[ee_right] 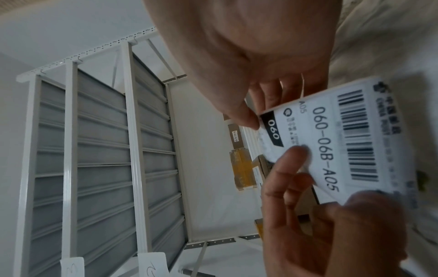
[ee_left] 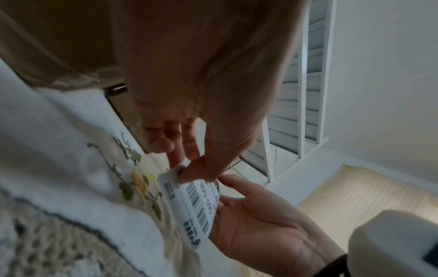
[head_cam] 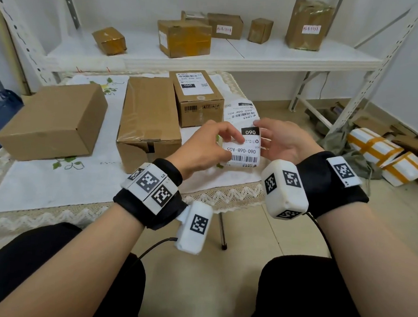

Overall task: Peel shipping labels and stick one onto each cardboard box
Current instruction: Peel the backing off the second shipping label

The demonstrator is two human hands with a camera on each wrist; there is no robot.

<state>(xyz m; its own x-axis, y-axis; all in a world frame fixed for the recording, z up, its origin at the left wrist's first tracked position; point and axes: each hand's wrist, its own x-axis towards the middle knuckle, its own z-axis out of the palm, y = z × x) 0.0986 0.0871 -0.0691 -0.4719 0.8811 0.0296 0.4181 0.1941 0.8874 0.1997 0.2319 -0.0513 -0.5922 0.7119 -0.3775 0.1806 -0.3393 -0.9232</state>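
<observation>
White label [head_cam: 244, 145], printed 060-06B-A05, is held above the table's [head_cam: 54, 185] right edge, both hands pinching it: left hand [head_cam: 203, 148] on its left side, right hand [head_cam: 281, 140] at its top corner. Three boxes stand behind; only the right box [head_cam: 199, 101] is labelled.

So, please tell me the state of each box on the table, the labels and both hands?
left box: closed, no label visible
middle box: taped, no label visible
right box: labelled on top
label strip: held in both hands
left hand: pinching the strip
right hand: holding the strip's far corner
</observation>
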